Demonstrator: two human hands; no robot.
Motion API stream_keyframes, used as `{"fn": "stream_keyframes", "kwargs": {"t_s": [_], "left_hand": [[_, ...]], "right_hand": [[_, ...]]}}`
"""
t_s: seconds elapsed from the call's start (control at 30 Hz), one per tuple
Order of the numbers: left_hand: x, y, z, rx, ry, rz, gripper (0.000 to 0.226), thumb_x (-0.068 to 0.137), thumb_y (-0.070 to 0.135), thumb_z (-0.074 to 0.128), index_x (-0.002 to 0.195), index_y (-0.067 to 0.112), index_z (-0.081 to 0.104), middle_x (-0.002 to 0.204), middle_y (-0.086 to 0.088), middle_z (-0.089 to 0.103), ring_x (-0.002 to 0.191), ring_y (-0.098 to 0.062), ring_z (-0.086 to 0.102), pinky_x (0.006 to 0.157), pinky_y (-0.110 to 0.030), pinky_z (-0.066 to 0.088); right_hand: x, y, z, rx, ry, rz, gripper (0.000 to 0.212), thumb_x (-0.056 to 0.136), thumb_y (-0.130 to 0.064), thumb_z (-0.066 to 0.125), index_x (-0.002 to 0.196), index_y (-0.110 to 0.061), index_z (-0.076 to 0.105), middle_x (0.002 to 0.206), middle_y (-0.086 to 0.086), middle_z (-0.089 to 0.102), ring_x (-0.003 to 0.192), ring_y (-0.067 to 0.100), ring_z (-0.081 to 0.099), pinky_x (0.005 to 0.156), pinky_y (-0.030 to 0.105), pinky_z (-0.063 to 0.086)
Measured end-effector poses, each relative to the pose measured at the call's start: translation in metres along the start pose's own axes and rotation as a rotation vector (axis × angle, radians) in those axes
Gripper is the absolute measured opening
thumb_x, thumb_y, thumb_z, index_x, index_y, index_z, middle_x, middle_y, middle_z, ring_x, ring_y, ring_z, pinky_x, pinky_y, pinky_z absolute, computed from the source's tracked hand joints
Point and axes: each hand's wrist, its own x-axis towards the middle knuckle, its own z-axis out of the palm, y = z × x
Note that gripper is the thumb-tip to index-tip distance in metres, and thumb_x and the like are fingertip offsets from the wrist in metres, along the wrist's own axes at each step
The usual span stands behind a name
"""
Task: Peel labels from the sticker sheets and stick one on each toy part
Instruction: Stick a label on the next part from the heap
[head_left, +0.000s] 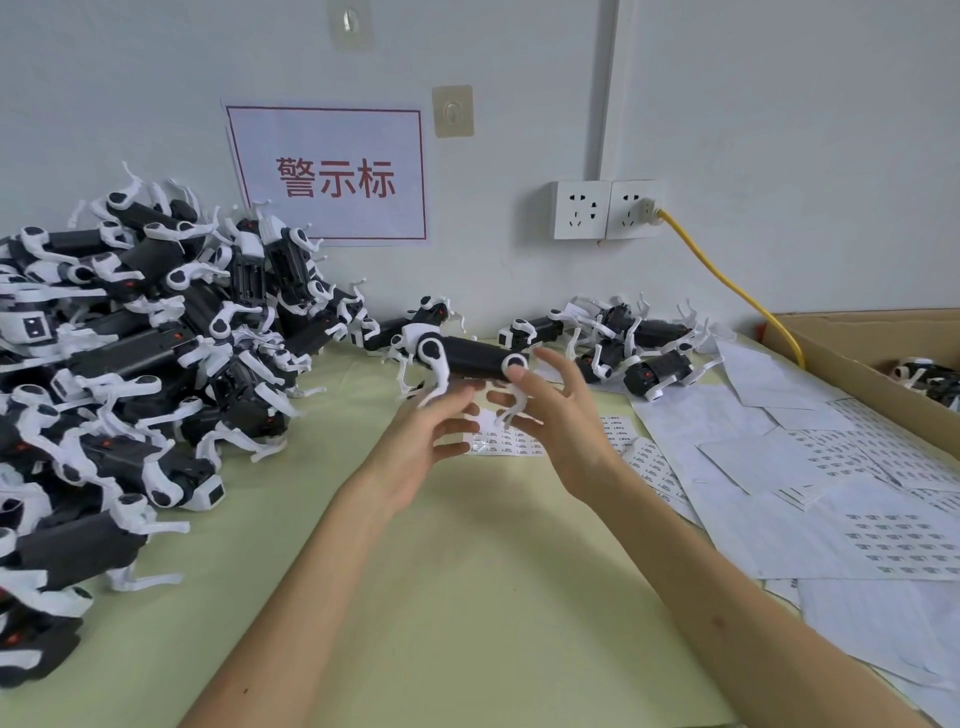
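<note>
Hovering left hand (421, 441) and right hand (561, 415), fingers (453, 427) spread, holding nothing, toy part (472, 358) just beyond the fingertips

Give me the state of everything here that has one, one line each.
left hand, open, fingers spread.
right hand, open, fingers spread.
toy part between the hands, upright, legs down.
sticker sheet under the hands, flat on the table.
toy pile, heaped at left.
cardboard box, open.
yellow plug, in the right socket.
left socket, free.
</note>
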Motion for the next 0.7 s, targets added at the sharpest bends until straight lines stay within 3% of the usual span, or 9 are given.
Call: {"fn": "stream_keyframes", "kwargs": {"t_s": [0.03,0.1,0.17,0.3,0.4,0.47,0.6,0.7], "left_hand": [[0.000,-0.002,0.000,0.068,0.003,-0.013,0.018,0.098,0.026,0.061,0.109,0.019,0.074,0.090,0.004,0.067,0.083,-0.013,0.064,0.078,-0.030,0.048],[0.001,-0.006,-0.001,0.131,0.046,-0.062,0.023,0.103,0.012,0.051,0.104,0.015,0.074,0.087,0.000,0.069,0.082,-0.017,0.066,0.074,-0.028,0.050],[0.002,-0.008,-0.001,0.022,0.090,-0.127,0.023,0.104,0.009,0.046,0.105,0.008,0.069,0.090,-0.009,0.071,0.080,-0.023,0.070,0.076,-0.032,0.053],[0.004,-0.002,-0.004,-0.278,0.053,-0.191,0.031,0.106,0.027,0.044,0.104,0.006,0.066,0.095,-0.018,0.073,0.081,-0.034,0.072,0.083,-0.042,0.054],[0.001,-0.001,-0.003,-0.244,-0.147,-0.218,0.051,0.105,0.048,0.043,0.116,0.008,0.072,0.108,-0.019,0.073,0.087,-0.035,0.072,0.084,-0.045,0.054],[0.000,-0.004,0.000,-0.149,-0.218,-0.178,0.052,0.102,0.052,0.050,0.122,0.011,0.074,0.118,-0.016,0.072,0.093,-0.029,0.070,0.083,-0.042,0.058],[-0.001,-0.005,0.004,-0.113,-0.170,-0.094,0.039,0.096,0.052,0.057,0.116,0.026,0.078,0.127,-0.008,0.072,0.111,-0.024,0.070,0.091,-0.040,0.059],[0.000,-0.004,0.005,-0.158,-0.096,-0.045,0.042,0.090,0.054,0.059,0.115,0.026,0.079,0.120,-0.006,0.075,0.108,-0.024,0.071,0.085,-0.038,0.060]], "right_hand": [[0.001,-0.003,-0.002,0.048,0.028,-0.005,0.073,0.076,-0.034,0.081,0.140,-0.023,0.046,0.104,0.001,0.078,0.100,0.028,0.075,0.073,0.028,0.058],[0.004,-0.008,-0.008,0.142,0.067,-0.002,0.073,0.076,-0.035,0.079,0.140,-0.020,0.046,0.109,-0.001,0.075,0.102,0.031,0.074,0.080,0.035,0.057],[0.005,-0.012,-0.013,0.196,0.078,0.023,0.076,0.077,-0.037,0.076,0.143,-0.014,0.046,0.117,0.002,0.069,0.104,0.031,0.074,0.084,0.036,0.056],[0.003,-0.015,-0.015,0.160,0.017,0.069,0.078,0.077,-0.043,0.075,0.141,-0.006,0.050,0.119,0.010,0.068,0.098,0.023,0.072,0.086,0.032,0.052],[0.002,-0.012,-0.012,0.075,-0.034,0.064,0.073,0.072,-0.045,0.077,0.132,-0.011,0.053,0.093,0.000,0.069,0.081,0.016,0.068,0.080,0.032,0.051],[0.002,-0.009,-0.010,-0.003,-0.051,0.068,0.071,0.076,-0.044,0.074,0.136,-0.014,0.052,0.098,0.004,0.068,0.083,0.018,0.069,0.080,0.033,0.052],[0.002,-0.007,-0.008,-0.139,0.009,0.003,0.062,0.079,-0.048,0.073,0.133,-0.022,0.057,0.120,-0.002,0.071,0.104,0.014,0.071,0.088,0.034,0.053],[0.002,-0.008,-0.008,-0.207,0.139,-0.085,0.036,0.087,-0.039,0.072,0.119,-0.025,0.064,0.115,-0.003,0.071,0.099,0.008,0.070,0.084,0.031,0.052]]}}
